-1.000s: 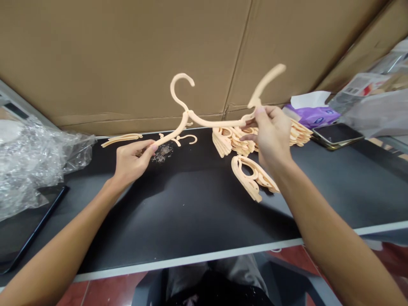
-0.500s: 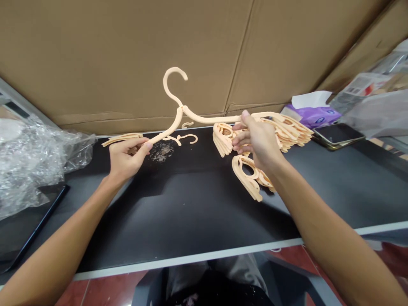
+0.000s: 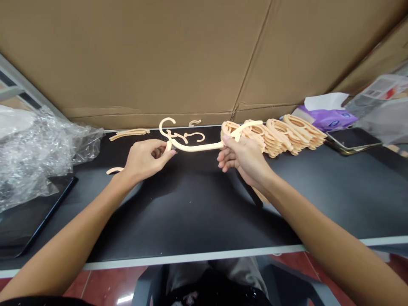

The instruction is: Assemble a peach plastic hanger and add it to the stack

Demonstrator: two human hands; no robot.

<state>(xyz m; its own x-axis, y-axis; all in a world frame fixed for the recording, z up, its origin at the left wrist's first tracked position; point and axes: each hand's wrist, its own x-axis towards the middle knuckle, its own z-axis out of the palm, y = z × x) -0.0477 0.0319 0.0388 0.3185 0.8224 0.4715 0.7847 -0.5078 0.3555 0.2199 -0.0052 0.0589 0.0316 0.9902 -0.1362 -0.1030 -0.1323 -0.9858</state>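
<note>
A cream plastic clothes hanger (image 3: 199,148) spans the gap between my two hands above the black table. My left hand (image 3: 147,158) pinches it close to the centre joint, just below the hook. My right hand (image 3: 242,158) grips its right arm, whose curved end sticks out above the fingers. One arm's tip shows beyond my left wrist. Behind the hanger lie loose hook pieces (image 3: 196,137) and a few long curved strips (image 3: 129,134). Folded hangers (image 3: 280,136) stand in several stacked bunches behind and right of my right hand.
Crumpled clear plastic wrap (image 3: 35,157) and a dark flat tablet-like panel (image 3: 38,221) lie at the left. At the right are a purple tissue pack (image 3: 328,119), a phone (image 3: 353,138) and clear bags (image 3: 382,106). A cardboard wall (image 3: 159,59) stands behind the table (image 3: 178,221).
The hanger has come down toward the table. My left hand has shifted right, from its left arm to near the centre joint; my right hand now closes on the right arm.
</note>
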